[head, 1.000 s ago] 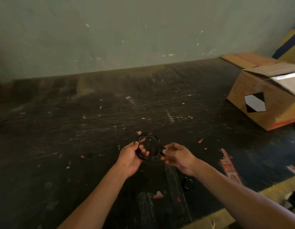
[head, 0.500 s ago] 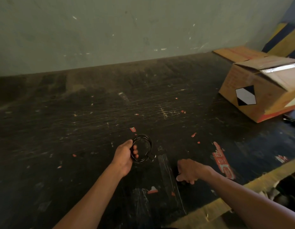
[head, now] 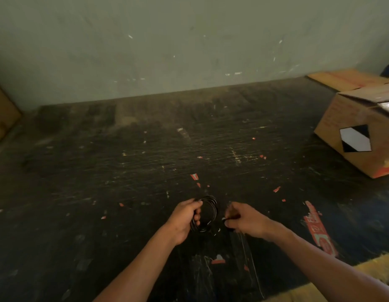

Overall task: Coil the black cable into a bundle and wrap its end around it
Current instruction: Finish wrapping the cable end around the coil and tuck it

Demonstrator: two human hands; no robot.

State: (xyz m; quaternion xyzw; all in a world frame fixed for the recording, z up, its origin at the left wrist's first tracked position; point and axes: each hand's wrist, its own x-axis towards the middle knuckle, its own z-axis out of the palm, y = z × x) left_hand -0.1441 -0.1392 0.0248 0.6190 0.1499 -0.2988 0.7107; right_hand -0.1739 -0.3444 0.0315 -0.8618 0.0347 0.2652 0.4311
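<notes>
The black cable point(head: 212, 211) is wound into a small round coil of several loops, held just above the dark table point(head: 145, 171). My left hand point(head: 184, 219) grips the coil's left side, fingers through the ring. My right hand point(head: 243, 220) is close on the coil's right, fingers pinched on the cable's free end with its small dark plug near the fingertips. The short stretch between the plug and the coil is blurred and hard to trace.
A cardboard box point(head: 361, 134) with a black-and-white diamond label stands at the right, a flat cardboard sheet point(head: 343, 78) behind it. Cardboard leans at the far left point(head: 2, 114). A green wall point(head: 189, 44) backs the table. Red label scraps point(head: 317, 227) dot the surface.
My right hand dropped to the table half a second ago, then came back up beside the coil and pinched the cable end. The left hand kept hold of the coil.
</notes>
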